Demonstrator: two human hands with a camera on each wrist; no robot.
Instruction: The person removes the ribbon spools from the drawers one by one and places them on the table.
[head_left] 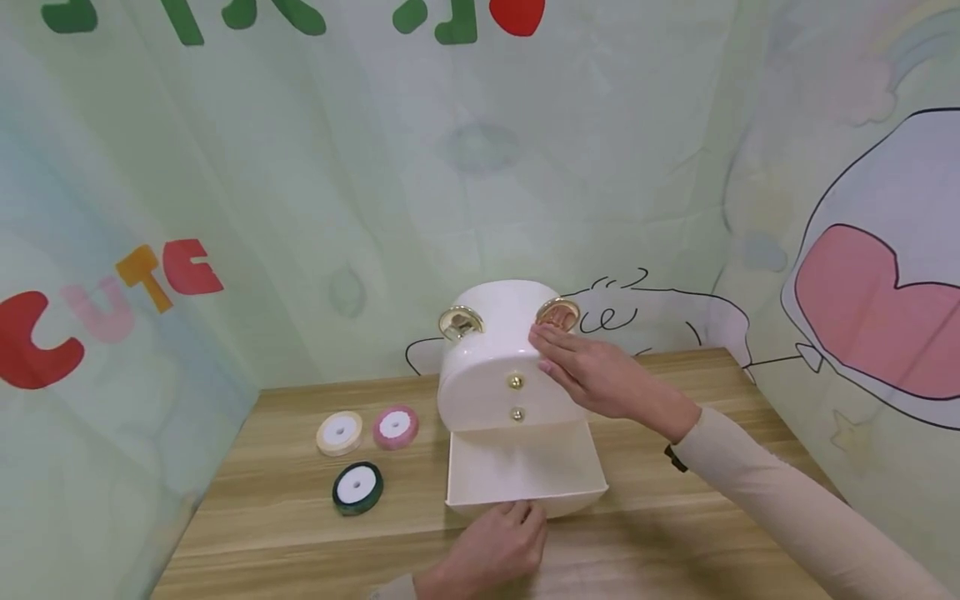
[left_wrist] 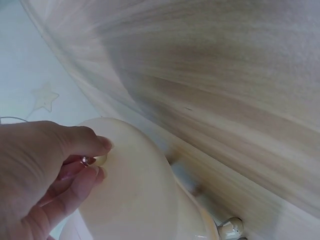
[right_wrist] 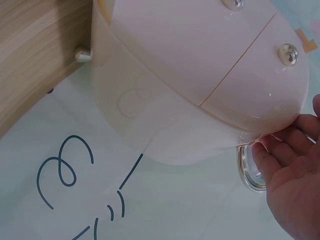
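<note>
A glossy white rounded drawer box [head_left: 491, 312] with gold ring-shaped ears stands on the table, its lowest drawer [head_left: 525, 467] pulled out toward me. My left hand [head_left: 498, 542] is at that drawer's front; in the left wrist view its thumb and fingers pinch the small round knob [left_wrist: 101, 160]. Against the upper right side of the box rests my right hand [head_left: 600, 375], fingers fairly straight, just below the right gold ear [head_left: 558, 314]. Two more gold knobs, an upper one [head_left: 515, 381] and a lower one [head_left: 517, 413], sit on the closed drawer fronts above.
Left of the box lie three ribbon spools: cream [head_left: 340, 433], pink [head_left: 396, 427] and dark green [head_left: 357, 487]. The wooden table [head_left: 277, 467] backs onto a printed cloth wall [head_left: 360, 208] with cartoon drawings, and cloth also hangs on both sides.
</note>
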